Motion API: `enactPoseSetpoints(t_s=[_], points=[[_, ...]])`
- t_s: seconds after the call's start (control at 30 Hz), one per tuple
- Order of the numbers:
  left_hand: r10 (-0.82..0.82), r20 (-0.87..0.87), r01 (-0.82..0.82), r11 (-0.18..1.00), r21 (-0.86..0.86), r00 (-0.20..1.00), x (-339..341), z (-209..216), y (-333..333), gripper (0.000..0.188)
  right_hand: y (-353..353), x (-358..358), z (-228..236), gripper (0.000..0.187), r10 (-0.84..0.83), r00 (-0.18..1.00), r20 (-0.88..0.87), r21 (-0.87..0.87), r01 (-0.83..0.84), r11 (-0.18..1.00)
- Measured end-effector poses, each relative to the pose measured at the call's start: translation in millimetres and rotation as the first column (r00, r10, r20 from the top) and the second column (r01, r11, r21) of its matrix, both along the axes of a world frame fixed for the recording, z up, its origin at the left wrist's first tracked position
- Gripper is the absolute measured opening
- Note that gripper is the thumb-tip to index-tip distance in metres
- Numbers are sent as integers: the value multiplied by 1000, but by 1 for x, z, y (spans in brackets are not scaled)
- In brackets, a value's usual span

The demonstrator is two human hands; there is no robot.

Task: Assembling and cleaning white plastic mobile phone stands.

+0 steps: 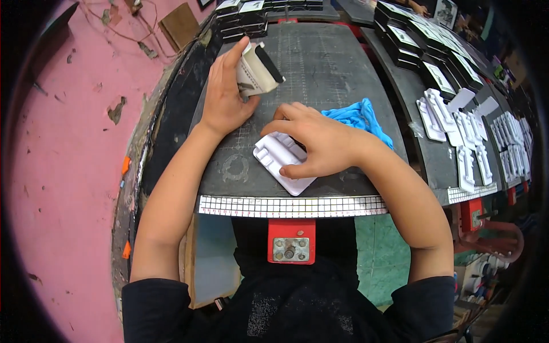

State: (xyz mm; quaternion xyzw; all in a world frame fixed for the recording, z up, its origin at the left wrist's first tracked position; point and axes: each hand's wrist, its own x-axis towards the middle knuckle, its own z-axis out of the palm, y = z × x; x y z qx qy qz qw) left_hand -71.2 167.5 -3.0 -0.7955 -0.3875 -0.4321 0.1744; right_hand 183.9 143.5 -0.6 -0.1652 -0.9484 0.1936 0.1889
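Note:
Raised over the left part of the dark table, my left hand (224, 94) grips a small black-and-white cardboard box (255, 75), which is tilted with one end facing right. My right hand (320, 140) is closed over a white moulded plastic tray (280, 157) near the table's front edge. Its thumb presses on the tray's near side and the fingers reach over the far side. The tray has raised ridges and hollows, and part of it is hidden under the hand. Just behind the right wrist lies a crumpled bright blue cloth or glove (361, 119).
Several white trays (466, 131) lie on the right-hand table, with stacks of black-and-white boxes (423, 43) behind them. More boxes (243, 20) are piled at the far left. A gridded ruler strip (291, 207) runs along the front edge. A pink wall (74, 171) borders the left.

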Motion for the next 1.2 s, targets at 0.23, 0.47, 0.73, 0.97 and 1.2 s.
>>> enactPoseSetpoints(t_s=[0.23,0.47,0.73,0.97,1.2], points=[[-55,21,55,998,11,998,10,4,-10,109,-4,5,20,61,-17,990,-141,-460,-50,887],[-23,13,23,1000,-4,1000,21,4,-12,108,-3,6,26,46,-344,734,-585,-750,-327,576],[-55,-15,55,998,-36,998,31,4,-16,108,6,-8,14,40,-484,313,-817,-571,-323,755],[-5,74,10,998,-61,997,35,6,-26,109,8,-5,15,44,-639,290,-713,-690,-128,712],[-39,20,40,999,-18,999,29,10,-24,113,15,-4,13,46,-701,222,-678,-735,-230,638]])
